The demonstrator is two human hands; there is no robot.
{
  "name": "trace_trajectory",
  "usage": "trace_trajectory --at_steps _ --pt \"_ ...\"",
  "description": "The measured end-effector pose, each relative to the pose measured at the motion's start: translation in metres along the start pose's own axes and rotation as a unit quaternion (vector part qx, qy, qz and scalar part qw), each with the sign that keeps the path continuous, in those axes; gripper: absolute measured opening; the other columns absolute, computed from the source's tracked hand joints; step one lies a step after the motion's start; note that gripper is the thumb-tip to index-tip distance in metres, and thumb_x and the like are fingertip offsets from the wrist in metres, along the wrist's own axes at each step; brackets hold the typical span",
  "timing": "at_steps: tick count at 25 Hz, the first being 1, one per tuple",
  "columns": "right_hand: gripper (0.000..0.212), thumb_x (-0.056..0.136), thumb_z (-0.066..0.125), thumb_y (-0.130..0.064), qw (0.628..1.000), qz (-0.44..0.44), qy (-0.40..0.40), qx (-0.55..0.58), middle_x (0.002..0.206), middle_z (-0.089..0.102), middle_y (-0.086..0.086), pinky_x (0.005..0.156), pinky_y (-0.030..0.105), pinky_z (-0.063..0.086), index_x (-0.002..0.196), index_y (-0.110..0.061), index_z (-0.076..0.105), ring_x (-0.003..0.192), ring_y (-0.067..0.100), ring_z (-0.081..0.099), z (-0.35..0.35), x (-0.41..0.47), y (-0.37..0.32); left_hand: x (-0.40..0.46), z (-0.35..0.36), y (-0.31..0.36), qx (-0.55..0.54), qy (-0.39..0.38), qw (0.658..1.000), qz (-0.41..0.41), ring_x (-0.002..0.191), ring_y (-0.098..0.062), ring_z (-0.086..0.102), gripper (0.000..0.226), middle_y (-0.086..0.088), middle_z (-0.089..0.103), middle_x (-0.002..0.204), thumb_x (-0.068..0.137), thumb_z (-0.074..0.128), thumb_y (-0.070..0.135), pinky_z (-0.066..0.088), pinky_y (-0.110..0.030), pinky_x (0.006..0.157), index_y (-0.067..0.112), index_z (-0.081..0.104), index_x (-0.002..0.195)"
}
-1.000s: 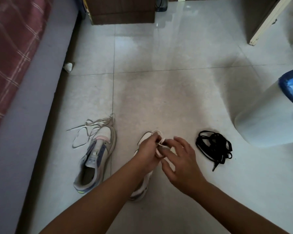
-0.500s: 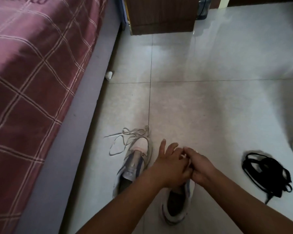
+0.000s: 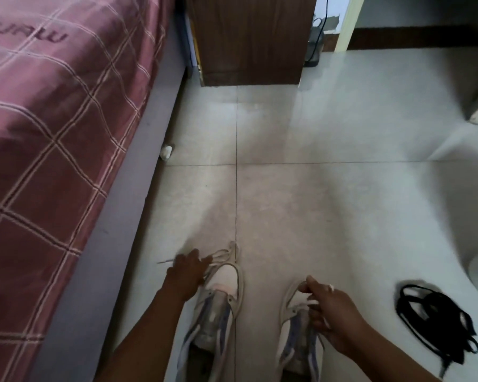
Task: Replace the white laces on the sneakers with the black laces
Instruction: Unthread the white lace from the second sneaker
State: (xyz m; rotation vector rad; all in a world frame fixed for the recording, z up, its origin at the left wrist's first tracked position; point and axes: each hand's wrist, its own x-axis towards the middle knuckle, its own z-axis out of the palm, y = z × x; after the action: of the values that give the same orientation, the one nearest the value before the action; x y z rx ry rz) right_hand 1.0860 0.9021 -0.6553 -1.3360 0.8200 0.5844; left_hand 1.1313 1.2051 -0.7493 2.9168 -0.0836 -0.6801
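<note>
Your left hand [image 3: 186, 274] lies on the loose white lace [image 3: 218, 257] at the toe of the left sneaker [image 3: 213, 312]; whether its fingers grip the lace or only rest on it cannot be told. One lace end sticks out to the left of the hand. Your right hand [image 3: 329, 310] is curled above the right sneaker [image 3: 295, 340] and pinches a white lace [image 3: 313, 300] there. Both sneakers stand side by side on the near floor, toes pointing far. The black laces [image 3: 436, 321] lie in a loose pile on the tiles to the right of your right hand, apart from it. The floor [image 3: 301, 202] is pale glossy tile. A bed [image 3: 53, 133] with a maroon checked cover runs along the left. A dark wooden cabinet [image 3: 249, 40] stands at the far side.
</note>
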Motion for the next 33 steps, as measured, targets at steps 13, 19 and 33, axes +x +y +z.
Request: trace_trajectory --at_steps 13,19,33 --pt "0.022 0.093 0.045 0.006 0.991 -0.015 -0.087 0.105 0.058 0.053 0.017 0.037 0.021 0.037 0.11 0.012 0.057 0.04 0.017 0.044 -0.051 -0.057 -0.031 -0.075 -0.099 0.152 -0.418 0.143 0.895 0.059 0.057 -0.004 0.056 0.017 0.006 0.062 0.068 0.079 0.069 0.002 0.043 -0.019 0.057 0.018 0.066 0.076" --pt "0.057 0.079 0.05 -0.052 0.94 0.066 -0.247 0.226 0.107 0.067 0.022 0.084 0.049 0.049 0.092 -0.002 0.074 0.09 0.036 0.067 -0.058 -0.087 -0.055 -0.115 -0.117 0.265 -0.371 0.117 0.891 0.233 0.08 -0.005 0.058 0.01 0.002 0.066 0.088 0.078 0.068 0.007 0.04 -0.013 0.071 0.008 0.072 0.088" --pt "0.023 0.091 0.059 -0.02 0.958 -0.115 0.052 0.257 0.044 0.048 0.003 0.035 0.015 0.034 0.073 -0.005 0.055 0.031 0.011 0.042 -0.138 -0.081 -0.086 -0.148 -0.083 0.305 -0.199 0.236 0.849 0.429 0.106 -0.013 0.056 0.039 -0.011 0.06 0.119 0.072 0.063 -0.002 0.046 -0.014 0.086 0.007 0.068 0.109"
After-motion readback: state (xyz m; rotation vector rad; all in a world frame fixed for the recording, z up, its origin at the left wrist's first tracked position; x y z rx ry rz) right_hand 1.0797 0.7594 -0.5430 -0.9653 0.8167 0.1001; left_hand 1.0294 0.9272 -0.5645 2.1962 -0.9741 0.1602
